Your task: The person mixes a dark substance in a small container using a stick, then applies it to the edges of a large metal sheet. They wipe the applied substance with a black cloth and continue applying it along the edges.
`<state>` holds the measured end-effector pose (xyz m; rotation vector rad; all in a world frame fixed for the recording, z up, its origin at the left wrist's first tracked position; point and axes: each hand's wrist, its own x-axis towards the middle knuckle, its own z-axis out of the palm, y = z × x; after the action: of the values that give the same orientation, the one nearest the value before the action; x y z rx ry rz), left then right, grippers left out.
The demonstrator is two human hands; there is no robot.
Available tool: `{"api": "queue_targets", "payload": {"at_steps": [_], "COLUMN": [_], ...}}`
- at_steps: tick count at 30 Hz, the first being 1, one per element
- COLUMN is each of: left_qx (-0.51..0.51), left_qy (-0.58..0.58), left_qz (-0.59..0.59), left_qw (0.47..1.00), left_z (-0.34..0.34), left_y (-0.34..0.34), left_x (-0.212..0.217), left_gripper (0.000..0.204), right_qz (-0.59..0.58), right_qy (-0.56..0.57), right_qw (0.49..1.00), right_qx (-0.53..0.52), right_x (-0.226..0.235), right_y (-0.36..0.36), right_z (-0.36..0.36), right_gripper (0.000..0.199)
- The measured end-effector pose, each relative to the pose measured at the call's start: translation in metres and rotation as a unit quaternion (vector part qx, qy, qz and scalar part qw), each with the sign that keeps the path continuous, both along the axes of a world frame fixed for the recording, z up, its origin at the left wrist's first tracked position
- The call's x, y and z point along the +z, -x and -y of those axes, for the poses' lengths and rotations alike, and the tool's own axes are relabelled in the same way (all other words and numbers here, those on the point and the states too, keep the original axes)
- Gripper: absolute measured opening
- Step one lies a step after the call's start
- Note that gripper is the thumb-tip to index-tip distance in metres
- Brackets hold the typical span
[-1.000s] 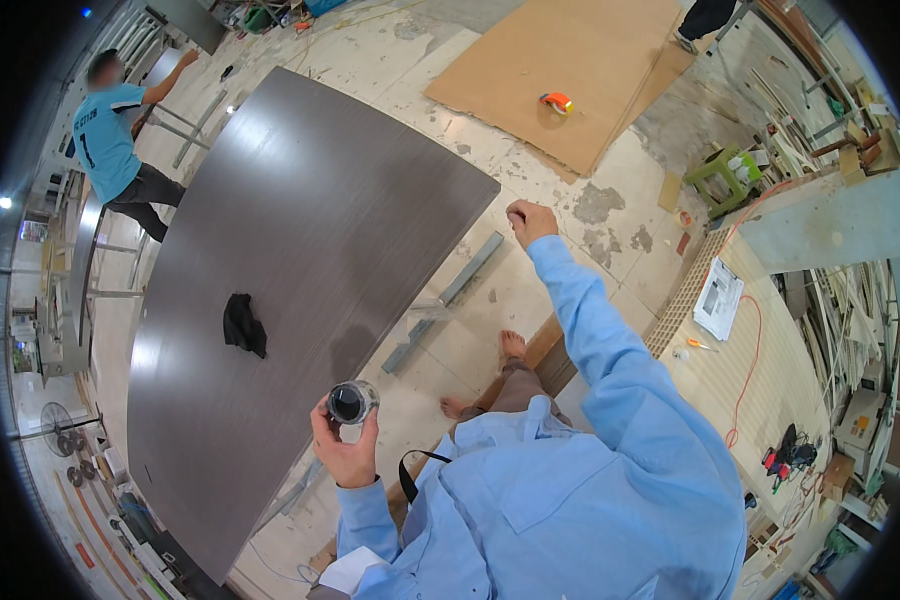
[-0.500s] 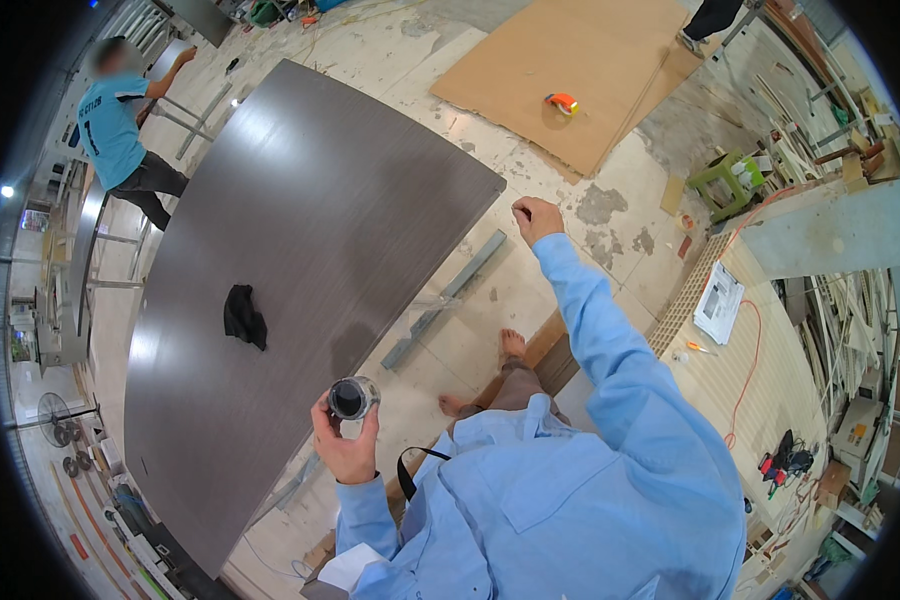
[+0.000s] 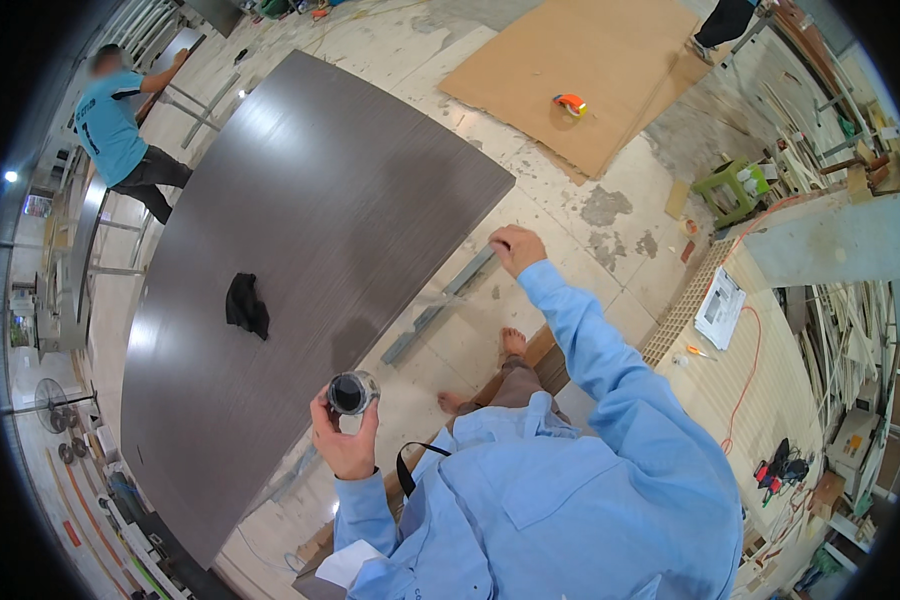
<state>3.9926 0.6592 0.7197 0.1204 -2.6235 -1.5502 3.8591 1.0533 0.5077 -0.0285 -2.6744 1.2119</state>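
My left hand (image 3: pixel 342 440) holds a small round metal can (image 3: pixel 353 392) upright, its dark open top facing up, just off the near edge of a large dark wood-grain panel (image 3: pixel 300 200). My right hand (image 3: pixel 515 248) is stretched forward with curled fingers, over the far end of a long grey metal strip (image 3: pixel 438 306) that lies beside the panel. Whether it touches the strip is unclear. A crumpled black cloth (image 3: pixel 247 305) rests on the panel. My bare feet (image 3: pixel 511 344) stand on the stained floor.
Another person in a teal shirt (image 3: pixel 110 125) bends at the panel's far left corner. A brown board (image 3: pixel 580 80) with an orange tape roll (image 3: pixel 570 103) lies ahead. On the right stand a green stool (image 3: pixel 730 190), a slatted bench (image 3: pixel 760 370) and stacked timber.
My right hand has dropped slightly toward the end of the metal strip. The can in my left hand stays put. The person in teal has shifted a little.
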Motion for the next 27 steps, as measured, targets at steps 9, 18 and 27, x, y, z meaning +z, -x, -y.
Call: {"api": "queue_targets", "payload": {"at_steps": [9, 18, 27], "left_qx": [0.001, 0.003, 0.004], "left_qy": [-0.007, -0.001, -0.007], "left_qz": [-0.001, 0.0, -0.001], "left_qw": [1.0, 1.0, 1.0], "left_z": [0.004, 0.003, 0.003], "left_y": [-0.002, -0.003, -0.003], "left_x": [-0.001, -0.005, -0.008], "left_gripper": [0.059, 0.06, 0.058], "right_qz": [0.006, 0.006, -0.08], "right_qy": [0.002, 0.064, -0.03], "right_qw": [1.0, 0.998, 0.991], "right_qx": [0.021, -0.014, -0.108], "right_x": [-0.006, -0.016, -0.023], "right_y": [0.004, 0.007, 0.022], "right_z": [-0.001, -0.005, -0.048], "right_gripper": [0.011, 0.013, 0.012]}}
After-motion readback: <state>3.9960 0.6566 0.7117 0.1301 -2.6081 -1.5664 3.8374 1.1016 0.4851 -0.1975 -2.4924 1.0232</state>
